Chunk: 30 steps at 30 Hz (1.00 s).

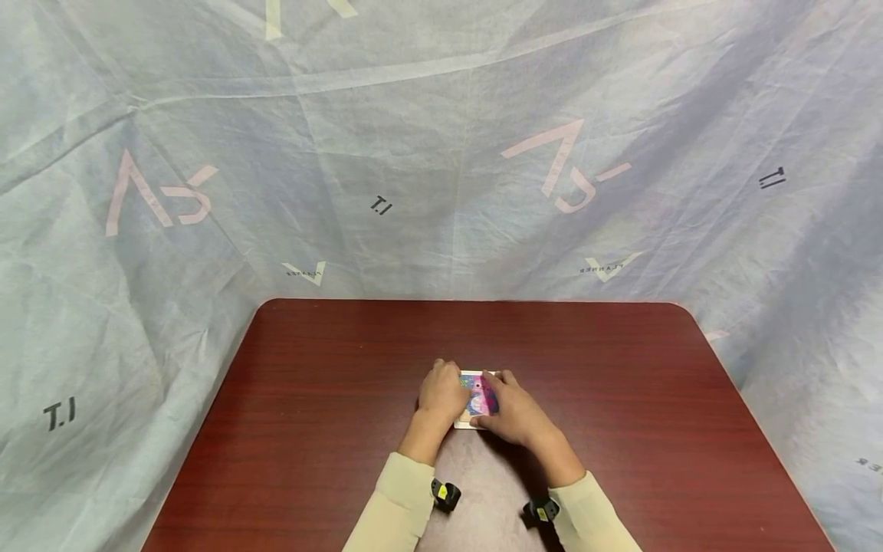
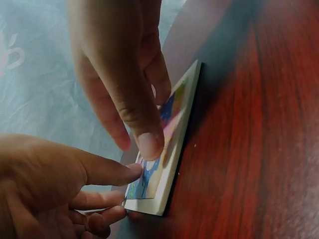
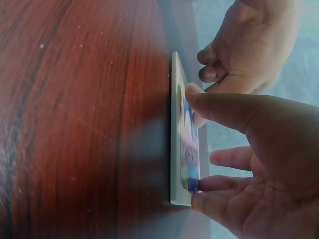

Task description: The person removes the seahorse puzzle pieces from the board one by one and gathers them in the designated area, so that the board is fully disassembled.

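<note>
A small flat board (image 1: 466,424) with a pale rim lies on the table, bearing a colourful cartoon picture (image 1: 477,400) in pink, blue and purple. It looks like a picture puzzle, but separate pieces cannot be made out. My left hand (image 1: 441,392) holds the board's left edge, thumb on the picture and fingers bent at the rim. From the right, my right hand (image 1: 517,412) reaches across it. In the left wrist view the right thumb (image 2: 149,145) touches the picture. In the right wrist view, other right fingers (image 3: 212,184) rest at the board's far end. Both hands cover parts of the picture.
The dark red wooden table (image 1: 331,360) has rounded far corners. Behind and beside it hangs a pale grey cloth (image 1: 428,153) with printed letters and marks. Each wrist carries a small black camera; one is the left wrist's device (image 1: 446,495).
</note>
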{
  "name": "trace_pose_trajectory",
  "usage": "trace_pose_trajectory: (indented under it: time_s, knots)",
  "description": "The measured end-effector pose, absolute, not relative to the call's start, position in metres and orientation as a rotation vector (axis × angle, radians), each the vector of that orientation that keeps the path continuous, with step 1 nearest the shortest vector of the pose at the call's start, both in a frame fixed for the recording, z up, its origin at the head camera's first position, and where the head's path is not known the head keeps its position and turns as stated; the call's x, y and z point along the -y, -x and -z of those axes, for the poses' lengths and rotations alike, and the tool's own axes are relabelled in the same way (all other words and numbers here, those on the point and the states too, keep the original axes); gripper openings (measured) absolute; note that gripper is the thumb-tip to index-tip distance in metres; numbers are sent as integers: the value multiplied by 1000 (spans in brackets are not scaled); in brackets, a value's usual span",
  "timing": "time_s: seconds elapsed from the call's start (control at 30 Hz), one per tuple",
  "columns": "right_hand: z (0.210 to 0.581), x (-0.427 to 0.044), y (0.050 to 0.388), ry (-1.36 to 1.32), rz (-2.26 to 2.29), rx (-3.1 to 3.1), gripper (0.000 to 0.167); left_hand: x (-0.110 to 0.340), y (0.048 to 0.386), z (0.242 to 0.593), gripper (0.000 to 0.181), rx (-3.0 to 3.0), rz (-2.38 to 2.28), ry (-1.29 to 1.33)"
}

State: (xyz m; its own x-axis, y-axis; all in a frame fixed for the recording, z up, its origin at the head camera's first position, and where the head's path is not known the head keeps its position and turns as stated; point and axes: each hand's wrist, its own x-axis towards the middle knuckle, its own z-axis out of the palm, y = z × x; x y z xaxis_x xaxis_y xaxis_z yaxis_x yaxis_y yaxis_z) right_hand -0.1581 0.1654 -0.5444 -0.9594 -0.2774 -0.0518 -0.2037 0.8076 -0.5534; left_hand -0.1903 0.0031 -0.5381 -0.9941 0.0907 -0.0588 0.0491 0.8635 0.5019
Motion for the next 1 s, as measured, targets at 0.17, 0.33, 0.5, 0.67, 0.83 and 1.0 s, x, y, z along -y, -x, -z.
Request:
trace_pose_trajectory:
  time_s: [0.17,0.33,0.5,0.67,0.83,1.0]
  knots:
    - [544,-165,158,383,849,-2869,93,-3,188,536,38,-2957,-791,-116]
    - [543,-165,157,388,847,-2873,93,-3,189,535,37,-2949,-795,-108]
    - [542,-164,155,384,847,-2870,92,-4,191,534,42,-2925,-769,-104]
    - [543,-163,154,383,841,-2870,90,-3,192,535,46,-2874,-833,-90]
    - [544,-162,155,390,815,-2883,79,-1,194,538,47,-2835,-897,-66]
    - [543,-160,155,410,768,-2924,60,-1,195,540,45,-2833,-938,-57]
